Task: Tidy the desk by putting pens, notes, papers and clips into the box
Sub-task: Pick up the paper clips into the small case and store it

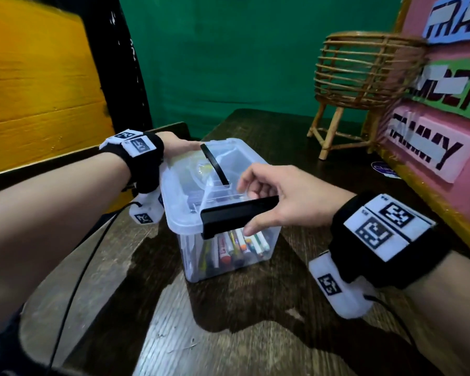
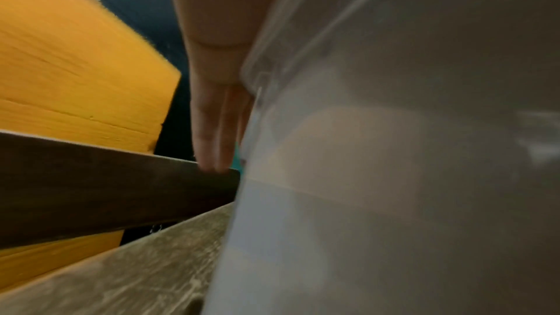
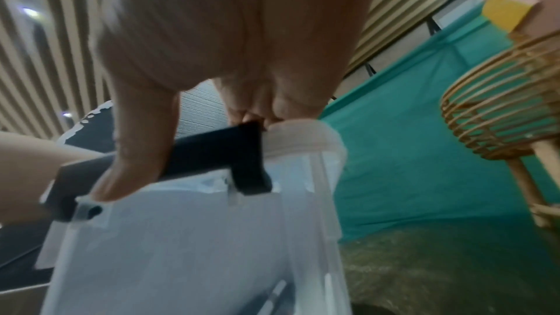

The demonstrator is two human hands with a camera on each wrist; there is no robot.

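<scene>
On the desk (image 1: 228, 321), the right hand (image 1: 288, 196) gripped the box (image 1: 223, 256) latch (image 1: 236, 213); left hand (image 1: 174, 145) fingers lay straight against its far side.

Wicker stool (image 1: 364, 85) w/ pink sign board (image 1: 445, 104) beside

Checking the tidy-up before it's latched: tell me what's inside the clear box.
Through the clear box wall, pens and markers lie piled at the bottom. The lid and black latch under the right hand hide the rest; notes, papers and clips cannot be made out.
</scene>
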